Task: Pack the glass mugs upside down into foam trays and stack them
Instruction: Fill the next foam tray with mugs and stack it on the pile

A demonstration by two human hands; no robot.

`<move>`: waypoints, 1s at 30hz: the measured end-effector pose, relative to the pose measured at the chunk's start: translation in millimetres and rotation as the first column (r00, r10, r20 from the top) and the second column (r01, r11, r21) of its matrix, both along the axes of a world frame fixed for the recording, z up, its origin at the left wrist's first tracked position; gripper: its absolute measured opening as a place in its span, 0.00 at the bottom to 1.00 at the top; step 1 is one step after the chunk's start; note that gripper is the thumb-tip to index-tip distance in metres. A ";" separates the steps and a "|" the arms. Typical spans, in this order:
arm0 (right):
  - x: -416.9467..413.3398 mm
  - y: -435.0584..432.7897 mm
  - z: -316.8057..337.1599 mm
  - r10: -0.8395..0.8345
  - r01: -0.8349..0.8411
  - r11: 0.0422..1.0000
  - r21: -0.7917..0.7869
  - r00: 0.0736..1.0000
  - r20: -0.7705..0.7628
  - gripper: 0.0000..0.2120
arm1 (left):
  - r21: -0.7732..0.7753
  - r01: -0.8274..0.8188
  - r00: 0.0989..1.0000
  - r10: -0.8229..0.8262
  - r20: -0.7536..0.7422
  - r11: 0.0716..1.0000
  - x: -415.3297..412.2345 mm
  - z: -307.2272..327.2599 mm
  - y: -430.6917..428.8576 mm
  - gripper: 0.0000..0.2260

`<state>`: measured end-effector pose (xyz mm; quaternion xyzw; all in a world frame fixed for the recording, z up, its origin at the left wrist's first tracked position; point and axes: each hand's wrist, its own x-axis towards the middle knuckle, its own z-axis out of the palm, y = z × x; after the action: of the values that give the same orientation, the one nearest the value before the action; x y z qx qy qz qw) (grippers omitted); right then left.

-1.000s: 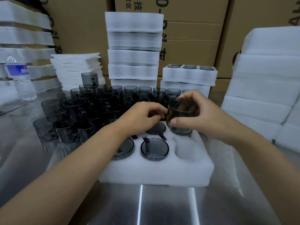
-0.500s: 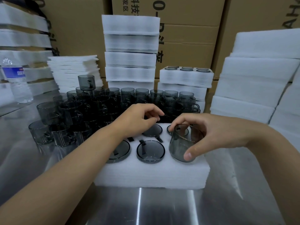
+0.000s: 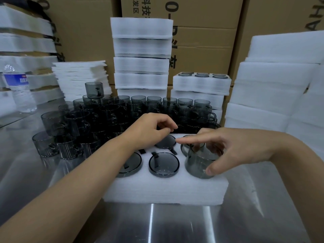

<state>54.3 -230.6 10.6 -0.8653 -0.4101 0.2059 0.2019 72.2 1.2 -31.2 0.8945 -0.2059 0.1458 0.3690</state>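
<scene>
A white foam tray [image 3: 164, 190] lies in front of me on the steel table. Several smoky glass mugs sit upside down in its holes; one base [image 3: 164, 164] shows in the front middle. My right hand [image 3: 228, 148] grips an upside-down mug [image 3: 198, 163] with thumb and fingers as it stands partway into the front right hole. Over the back of the tray hovers my left hand [image 3: 150, 130], fingers curled, holding nothing. A crowd of loose mugs [image 3: 112, 116] stands behind the tray.
Stacks of foam trays [image 3: 142, 55] rise at the back, one low stack [image 3: 201, 83] topped by packed mugs. More foam [image 3: 273, 95] piles up on the right. A water bottle [image 3: 19, 88] stands at far left. Cardboard boxes [image 3: 201, 41] form the wall behind.
My right hand has carried the mug from the back right of the tray forward and down into the front right hole. My left hand has stayed near the tray's back.
</scene>
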 end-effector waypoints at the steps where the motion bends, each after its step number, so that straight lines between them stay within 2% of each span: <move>1: 0.6 -0.5 -0.2 -0.003 0.003 1.000 -0.005 1.000 -0.001 0.33 | 0.002 0.001 1.000 -0.001 -0.001 1.000 -0.2 0.1 -0.1 0.13; 4: -0.6 3.0 0.0 -0.025 0.024 0.999 0.036 0.999 0.031 0.26 | 0.006 0.000 1.000 0.000 0.006 1.000 -0.3 0.4 -0.9 0.11; 6: -1.2 10.2 -1.2 -0.122 0.098 0.976 0.193 0.986 0.115 0.22 | 0.005 0.003 1.000 -0.003 0.009 1.000 -0.9 0.8 -1.8 0.09; 9: -0.1 24.3 -9.3 -0.311 0.204 0.870 0.450 0.934 0.177 0.17 | -0.024 0.013 1.000 -0.013 0.015 1.000 -3.0 1.1 -2.5 0.11; 11: 0.2 33.0 -17.9 -0.356 0.224 0.845 0.486 0.914 0.196 0.13 | -0.027 0.012 1.000 -0.012 0.012 1.000 -3.1 0.9 -2.7 0.10; 15: 6.7 42.1 -32.0 -0.361 0.300 0.910 0.285 0.912 0.194 0.16 | -0.021 0.057 0.998 -0.057 -0.009 0.998 -3.4 1.1 -2.6 0.06; 17: 11.8 45.2 -36.1 -0.418 0.369 0.894 0.253 0.891 0.177 0.16 | -0.031 0.091 0.995 -0.092 -0.026 0.995 -4.3 1.3 -2.8 0.06; 22: 16.0 49.8 -47.4 -0.492 0.478 0.870 0.122 0.827 0.270 0.21 | -0.037 0.117 0.992 -0.119 -0.049 0.992 -5.4 -0.1 -3.8 0.11; 30: 15.4 48.1 -53.9 -0.437 0.470 0.882 0.002 0.819 0.372 0.27 | -0.003 0.088 0.994 -0.088 -0.063 0.996 -5.5 0.2 -4.2 0.08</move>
<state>69.6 -182.5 -43.4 -0.9689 -0.2125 0.0072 0.1269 66.7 -3.0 -31.1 0.8886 -0.2335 0.1011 0.3815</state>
